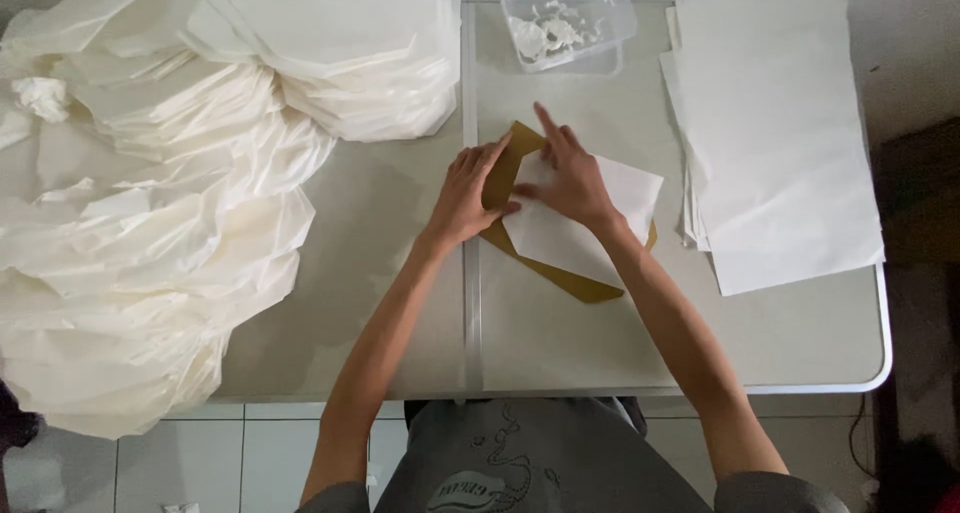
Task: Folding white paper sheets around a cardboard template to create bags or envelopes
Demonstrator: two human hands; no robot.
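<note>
Head view, read from left to right. A large heap of folded cream-white paper pieces (150, 223) is spread over the left half of the pale bench (560, 343), with a tidier stack of the same pieces (350, 53) at the upper part of it and a crumpled scrap (42, 98) near the far left edge. A seam in the bench top is seen running front to back near the middle.

Just right of the seam, a mustard-brown template (540, 263) is laid flat on the bench, and a white paper sheet (585, 223) is laid over it, so that the brown edges are left showing at the upper left and along the lower side. The left hand (465, 198) is pressed flat on the template's left edge, its fingers held together and extended, the thumb touching the sheet's border. The right hand (565, 178) is laid on the sheet's upper left part, fingers slightly apart and flat, the index finger stretched beyond the sheet; nothing is clamped by either hand.

Behind the hands, a clear plastic container (570, 23) holding white scraps is placed. At the right, a stack of flat white sheets (775, 133) is set well apart from the hands.
</note>
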